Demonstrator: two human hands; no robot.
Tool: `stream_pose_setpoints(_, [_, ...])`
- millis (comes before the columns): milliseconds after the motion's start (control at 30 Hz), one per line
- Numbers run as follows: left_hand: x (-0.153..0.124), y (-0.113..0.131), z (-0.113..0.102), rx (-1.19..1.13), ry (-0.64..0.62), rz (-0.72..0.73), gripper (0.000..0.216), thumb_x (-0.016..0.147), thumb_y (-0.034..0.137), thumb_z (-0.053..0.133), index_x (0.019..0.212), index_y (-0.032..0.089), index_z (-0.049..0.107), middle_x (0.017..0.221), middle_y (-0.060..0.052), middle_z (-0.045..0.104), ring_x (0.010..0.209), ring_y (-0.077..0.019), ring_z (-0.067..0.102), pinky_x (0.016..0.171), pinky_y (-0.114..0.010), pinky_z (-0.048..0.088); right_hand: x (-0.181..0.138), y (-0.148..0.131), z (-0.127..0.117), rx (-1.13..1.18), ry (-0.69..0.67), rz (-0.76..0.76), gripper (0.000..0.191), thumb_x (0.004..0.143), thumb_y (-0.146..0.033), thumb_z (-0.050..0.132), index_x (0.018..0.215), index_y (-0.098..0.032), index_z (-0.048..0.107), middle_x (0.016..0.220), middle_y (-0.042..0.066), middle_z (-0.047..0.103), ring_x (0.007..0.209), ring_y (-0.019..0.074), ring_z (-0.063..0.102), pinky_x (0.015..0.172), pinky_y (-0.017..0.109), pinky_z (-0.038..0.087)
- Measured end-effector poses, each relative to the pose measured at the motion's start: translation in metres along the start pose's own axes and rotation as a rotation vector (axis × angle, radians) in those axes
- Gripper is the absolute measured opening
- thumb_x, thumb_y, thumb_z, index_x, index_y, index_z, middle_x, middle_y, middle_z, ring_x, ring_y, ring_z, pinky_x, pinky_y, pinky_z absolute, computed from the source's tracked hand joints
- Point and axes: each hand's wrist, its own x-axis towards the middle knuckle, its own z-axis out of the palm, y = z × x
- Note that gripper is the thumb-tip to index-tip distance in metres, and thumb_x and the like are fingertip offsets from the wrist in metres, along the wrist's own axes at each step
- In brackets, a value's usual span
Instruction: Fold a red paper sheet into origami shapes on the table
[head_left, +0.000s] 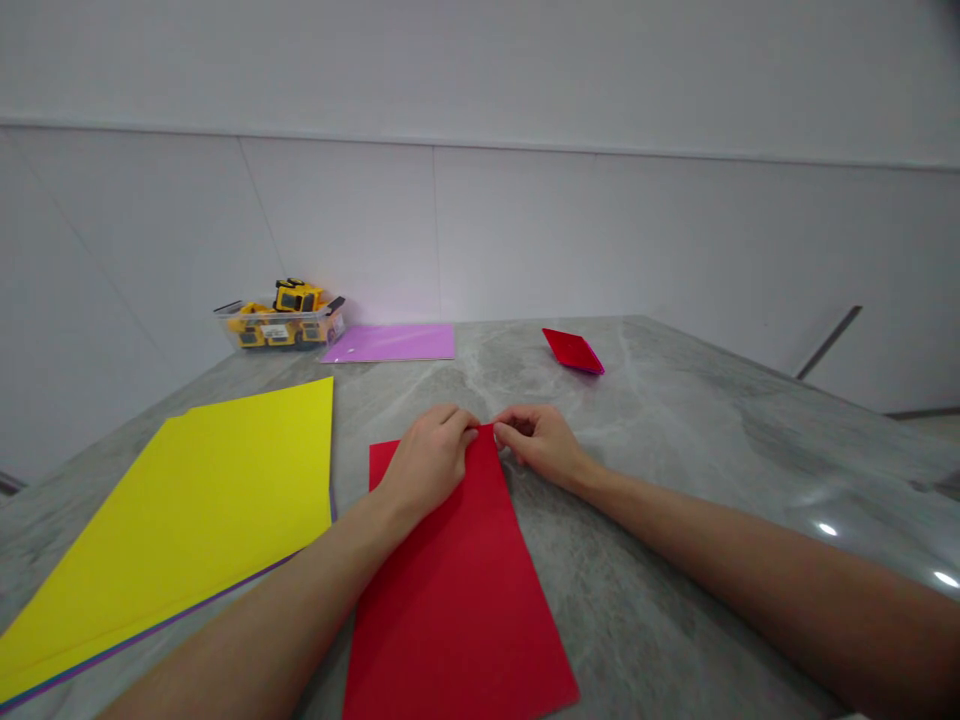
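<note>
A sheet of red paper [465, 590] lies lengthwise in front of me on the grey marbled table [645, 560]. At its far edge, my left hand [437, 445] rests on the paper with fingers bent and closed on that edge near the right corner. My right hand [541, 440] pinches the far right corner between thumb and index finger. The two hands' fingertips are close together but apart. Part of the far edge is hidden under the left hand, and the left forearm covers some of the sheet's left side.
Yellow paper [217, 490] lies at the left, with darker sheets showing beneath its edge. Farther back stand a clear plastic box [281, 328] of yellow toy vehicles [298, 298] and a flat purple sheet [394, 343]. A folded red paper piece [573, 351] lies back right, before the white wall [510, 230].
</note>
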Motion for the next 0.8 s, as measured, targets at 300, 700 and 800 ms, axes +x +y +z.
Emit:
stream_pose_setpoints(300, [-0.0008,-0.0018,-0.0009,0.022,0.019,0.040,0.016,0.088,0.008,0.050,0.088,0.015,0.065,0.085,-0.006,0.064,0.083,-0.0202,0.058,0.079,-0.033,0.047,-0.0003,0.0004,-0.0003,-0.025,0.008,-0.031,0.016,0.077,-0.021,0.054,0.071,-0.015,0.067,0.058,0.000,0.062,0.048,0.0087,0.049,0.047,0.020,0.036])
stream_pose_setpoints(700, [-0.0001,0.0009,0.0000,0.015,-0.009,0.019,0.011,0.090,0.018,0.051,0.086,0.017,0.061,0.086,-0.005,0.064,0.081,-0.0194,0.059,0.078,-0.032,0.047,-0.0011,0.0012,0.0004,-0.101,-0.001,-0.079,0.014,0.076,-0.021,0.053,0.069,-0.015,0.063,0.057,-0.002,0.056,0.051,0.0086,0.045,0.048,0.020,0.033])
stream_pose_setpoints(800, [-0.0003,0.0034,0.0009,0.010,0.004,0.003,0.010,0.089,0.017,0.051,0.084,0.017,0.059,0.085,-0.005,0.064,0.079,-0.0194,0.059,0.075,-0.032,0.046,-0.0014,0.0007,0.0012,-0.075,-0.001,-0.069,0.013,0.075,-0.021,0.052,0.066,-0.016,0.060,0.056,-0.003,0.053,0.051,0.0083,0.043,0.048,0.020,0.032])
